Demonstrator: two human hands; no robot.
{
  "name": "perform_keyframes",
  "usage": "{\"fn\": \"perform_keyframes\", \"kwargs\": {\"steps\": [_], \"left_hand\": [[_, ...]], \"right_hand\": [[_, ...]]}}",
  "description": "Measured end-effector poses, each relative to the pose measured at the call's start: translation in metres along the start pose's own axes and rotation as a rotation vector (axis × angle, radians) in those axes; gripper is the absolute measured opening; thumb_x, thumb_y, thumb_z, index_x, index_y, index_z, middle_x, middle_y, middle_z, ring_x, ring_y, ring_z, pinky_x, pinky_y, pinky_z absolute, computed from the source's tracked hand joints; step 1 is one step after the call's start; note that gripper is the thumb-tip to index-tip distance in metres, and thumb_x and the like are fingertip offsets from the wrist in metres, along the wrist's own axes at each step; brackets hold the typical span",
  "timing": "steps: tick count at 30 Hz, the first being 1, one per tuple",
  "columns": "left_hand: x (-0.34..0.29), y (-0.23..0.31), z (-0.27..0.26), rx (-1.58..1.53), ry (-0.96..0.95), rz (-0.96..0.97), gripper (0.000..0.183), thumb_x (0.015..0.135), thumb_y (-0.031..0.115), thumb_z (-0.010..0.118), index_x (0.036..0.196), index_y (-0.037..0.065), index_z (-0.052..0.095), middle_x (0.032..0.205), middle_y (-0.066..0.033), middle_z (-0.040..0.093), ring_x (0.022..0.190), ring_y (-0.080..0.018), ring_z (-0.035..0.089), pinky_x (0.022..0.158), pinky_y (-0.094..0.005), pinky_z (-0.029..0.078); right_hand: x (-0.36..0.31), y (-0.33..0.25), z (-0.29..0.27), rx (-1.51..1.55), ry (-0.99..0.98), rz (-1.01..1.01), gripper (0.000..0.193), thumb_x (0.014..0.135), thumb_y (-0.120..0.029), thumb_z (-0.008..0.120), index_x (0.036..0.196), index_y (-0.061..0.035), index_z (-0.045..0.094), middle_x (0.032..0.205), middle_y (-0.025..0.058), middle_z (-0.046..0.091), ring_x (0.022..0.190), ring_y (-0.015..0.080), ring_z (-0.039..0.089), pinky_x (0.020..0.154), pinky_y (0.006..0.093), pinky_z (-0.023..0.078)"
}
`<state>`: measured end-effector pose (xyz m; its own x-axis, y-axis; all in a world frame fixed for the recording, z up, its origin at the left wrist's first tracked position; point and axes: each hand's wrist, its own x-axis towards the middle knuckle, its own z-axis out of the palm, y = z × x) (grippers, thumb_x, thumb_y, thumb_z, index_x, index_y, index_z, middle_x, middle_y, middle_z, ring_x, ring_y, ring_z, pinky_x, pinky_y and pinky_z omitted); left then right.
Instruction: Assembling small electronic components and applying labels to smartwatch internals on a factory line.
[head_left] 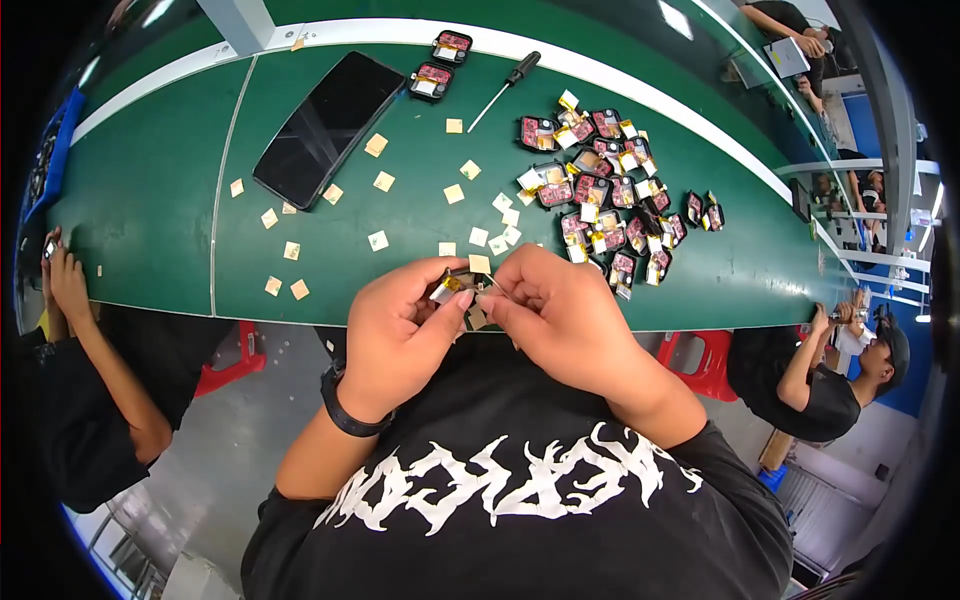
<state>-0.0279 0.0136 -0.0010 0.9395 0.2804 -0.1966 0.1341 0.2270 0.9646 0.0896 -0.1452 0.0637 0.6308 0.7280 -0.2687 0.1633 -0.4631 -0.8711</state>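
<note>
Near the table's front edge, my left hand [400, 325] is closed round a small dark device housing; a silver pouch battery with yellow tape [447, 288] shows between thumb and fingers. My right hand [555, 310] meets it from the right, thumb and forefinger pinched at the housing. What that pinch holds is too small and covered to name. A square tan pad [479, 264] lies just beyond the fingertips. Farther right lies a heap of open black housings [592, 190] with red circuit boards and small batteries.
Several square pads [383, 181] are scattered over the green table [330, 285]. A black smartphone [330, 130], a screwdriver [507, 90] and two housings [431, 81] lie at the back. Co-workers sit left [110, 370] and right [820, 390]; a blue bin [50, 150] stands far left.
</note>
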Motion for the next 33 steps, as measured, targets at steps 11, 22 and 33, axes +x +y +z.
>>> {"fn": "perform_keyframes", "kwargs": {"steps": [11,22,33], "left_hand": [[0.0,0.01,0.0,-0.007,-0.015,0.0,0.031,0.099,-0.002,0.062,0.129,-0.008,0.059,0.104,-0.0104,0.071,0.076,-0.0104,0.068,0.064,-0.0231,0.055],[0.0,0.017,-0.007,-0.196,-0.016,-0.095,0.033,0.099,0.001,0.062,0.132,-0.004,0.061,0.095,-0.0053,0.068,0.071,-0.0081,0.064,0.059,-0.022,0.051],[0.006,0.011,-0.008,-0.08,-0.088,-0.037,0.034,0.1,0.004,0.062,0.133,-0.002,0.062,0.091,-0.0038,0.068,0.073,-0.0069,0.06,0.066,-0.022,0.047]], "right_hand": [[0.003,0.006,0.004,0.132,0.022,0.093,0.015,0.096,-0.001,0.07,0.091,-0.0003,0.056,0.072,0.0013,0.064,0.059,0.0027,0.055,0.05,0.0213,0.041],[0.002,0.005,0.01,-0.21,0.172,-0.299,0.012,0.092,-0.008,0.073,0.091,-0.0025,0.062,0.068,0.0124,0.064,0.056,0.0268,0.063,0.053,0.0375,0.049],[0.025,0.0,0.002,-0.021,0.125,-0.286,0.032,0.081,-0.006,0.086,0.109,-0.0024,0.071,0.071,-0.0021,0.052,0.057,0.007,0.044,0.051,0.0244,0.036]]}}
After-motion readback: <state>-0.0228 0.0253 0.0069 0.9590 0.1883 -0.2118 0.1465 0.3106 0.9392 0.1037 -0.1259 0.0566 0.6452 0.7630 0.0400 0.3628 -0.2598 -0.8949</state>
